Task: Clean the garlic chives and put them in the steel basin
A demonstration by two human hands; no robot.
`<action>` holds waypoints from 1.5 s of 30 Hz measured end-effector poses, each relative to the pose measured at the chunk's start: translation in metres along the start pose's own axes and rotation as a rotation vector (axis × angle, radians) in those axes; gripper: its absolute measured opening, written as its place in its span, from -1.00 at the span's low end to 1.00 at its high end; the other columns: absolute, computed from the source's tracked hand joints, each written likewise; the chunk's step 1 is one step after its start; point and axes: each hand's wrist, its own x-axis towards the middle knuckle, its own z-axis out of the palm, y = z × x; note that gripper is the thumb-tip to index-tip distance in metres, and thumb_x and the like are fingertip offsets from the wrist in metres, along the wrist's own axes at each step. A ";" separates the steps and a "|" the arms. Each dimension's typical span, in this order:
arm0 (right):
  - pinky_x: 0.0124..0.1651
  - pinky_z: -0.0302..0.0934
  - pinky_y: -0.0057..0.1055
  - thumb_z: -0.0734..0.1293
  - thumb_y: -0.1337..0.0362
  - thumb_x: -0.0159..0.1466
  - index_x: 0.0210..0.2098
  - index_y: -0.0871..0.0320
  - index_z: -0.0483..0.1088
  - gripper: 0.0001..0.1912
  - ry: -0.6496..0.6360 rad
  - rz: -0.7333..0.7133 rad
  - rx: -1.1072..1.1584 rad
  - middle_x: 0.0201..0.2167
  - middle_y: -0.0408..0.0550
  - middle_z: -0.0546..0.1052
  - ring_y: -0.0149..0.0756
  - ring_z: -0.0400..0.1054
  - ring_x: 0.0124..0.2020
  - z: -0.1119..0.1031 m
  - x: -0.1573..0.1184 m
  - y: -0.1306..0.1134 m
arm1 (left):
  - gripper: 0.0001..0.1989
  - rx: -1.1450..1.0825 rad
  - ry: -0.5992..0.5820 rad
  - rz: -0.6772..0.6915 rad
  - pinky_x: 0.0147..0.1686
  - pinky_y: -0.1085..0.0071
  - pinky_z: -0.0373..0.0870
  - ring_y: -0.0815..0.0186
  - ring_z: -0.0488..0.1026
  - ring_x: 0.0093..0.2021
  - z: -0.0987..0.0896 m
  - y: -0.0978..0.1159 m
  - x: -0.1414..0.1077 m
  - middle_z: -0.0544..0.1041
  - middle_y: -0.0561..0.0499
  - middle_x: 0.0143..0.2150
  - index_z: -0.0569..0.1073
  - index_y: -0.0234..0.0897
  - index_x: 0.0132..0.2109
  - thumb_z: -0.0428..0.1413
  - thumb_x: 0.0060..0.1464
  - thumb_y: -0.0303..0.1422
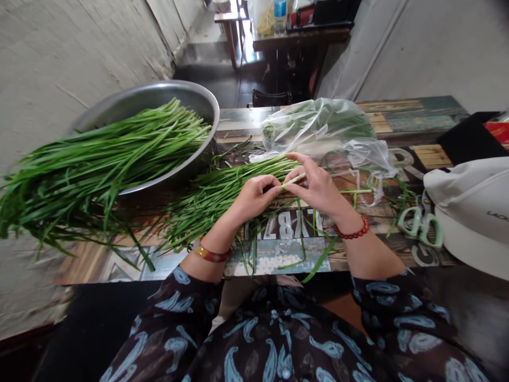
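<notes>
My right hand [317, 184] holds a garlic chive stalk [296, 179] by its pale end between thumb and fingers. Close beside it, my left hand [258, 197] is closed in a pinch, thumb and forefinger meeting at the same stalk. Under and behind both hands lies a loose pile of garlic chives [214, 196] on the patterned wooden table [270, 260]. To the left, a large metal bowl [212, 114] carries a thick bunch of garlic chives [119, 140], their green leaves hanging over the rim.
Behind my hands, a clear plastic bag [318, 124] has more greens inside. Green-handled scissors [419, 228] and a pale cap [473, 212] lie at the right. Stray leaves [320, 260] reach the table's front edge. A bottle [280, 16] stands on another table beyond.
</notes>
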 end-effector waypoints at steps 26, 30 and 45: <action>-0.32 0.29 -0.35 0.40 0.33 0.14 -0.33 0.07 0.64 -0.86 -0.271 0.068 -0.334 -0.33 -0.06 0.64 -0.26 0.46 -0.37 -0.066 -0.004 0.016 | -0.82 0.208 0.168 0.037 -0.36 0.45 0.19 0.40 0.25 -0.45 -0.015 -0.001 0.001 0.39 0.10 -0.49 0.42 -0.31 -0.40 0.05 0.17 -0.39; -0.17 0.36 -0.29 0.41 0.20 0.23 -0.32 0.07 0.62 -0.86 -0.251 -0.020 -0.157 -0.28 -0.05 0.65 -0.22 0.51 -0.26 -0.056 -0.002 0.003 | -0.82 0.201 0.156 0.026 -0.37 0.45 0.18 0.40 0.28 -0.44 -0.012 -0.003 0.002 0.41 0.08 -0.49 0.45 -0.33 -0.39 0.06 0.17 -0.37; -0.24 0.23 -0.31 0.39 0.16 0.31 -0.43 0.10 0.52 -0.78 0.115 -0.188 -0.115 -0.45 -0.11 0.54 -0.30 0.37 -0.38 -0.004 0.004 0.014 | -0.80 0.147 0.107 0.096 -0.37 0.46 0.19 0.41 0.27 -0.44 -0.004 0.002 -0.001 0.39 0.09 -0.48 0.41 -0.32 -0.39 0.07 0.21 -0.36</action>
